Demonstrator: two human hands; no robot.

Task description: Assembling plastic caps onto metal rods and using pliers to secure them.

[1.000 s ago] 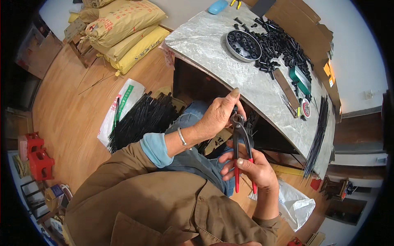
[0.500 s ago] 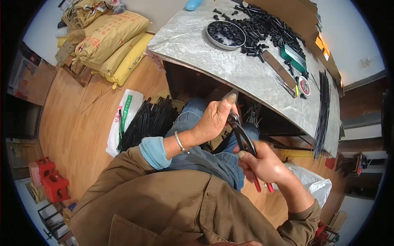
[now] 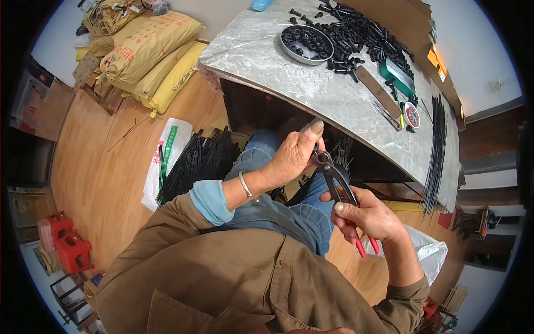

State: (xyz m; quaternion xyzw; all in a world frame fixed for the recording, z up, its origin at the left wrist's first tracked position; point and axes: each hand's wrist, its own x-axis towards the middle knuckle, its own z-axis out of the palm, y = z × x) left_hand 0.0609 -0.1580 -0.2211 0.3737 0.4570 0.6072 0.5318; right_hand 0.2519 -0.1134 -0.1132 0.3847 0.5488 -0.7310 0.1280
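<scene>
Pincers (image 3: 330, 170) w/ red grips are in the right hand (image 3: 370, 218), over the person's jeans (image 3: 314, 222) & just short of the table (image 3: 245, 53). That hand is part closed, handles loosely btwn thumb & fingers, grips slightly apart. Left hand (image 3: 295, 156) is curled, thumb up, right by the pincers' head; can't tell what, if anything, it grips, fingers block the view. On table: round tin (image 3: 303, 59) of small blk parts, far side; blk bolts (image 3: 364, 36) heaped beyond; green box (image 3: 401, 84) & brown bar (image 3: 379, 88) to the right; thin blk rods (image 3: 436, 150) at right end. Floor, left: thicker blk rods (image 3: 203, 161) w/ white bag (image 3: 167, 150); sacks (image 3: 147, 53) stacked far left; red stool (image 3: 69, 242) near left.
</scene>
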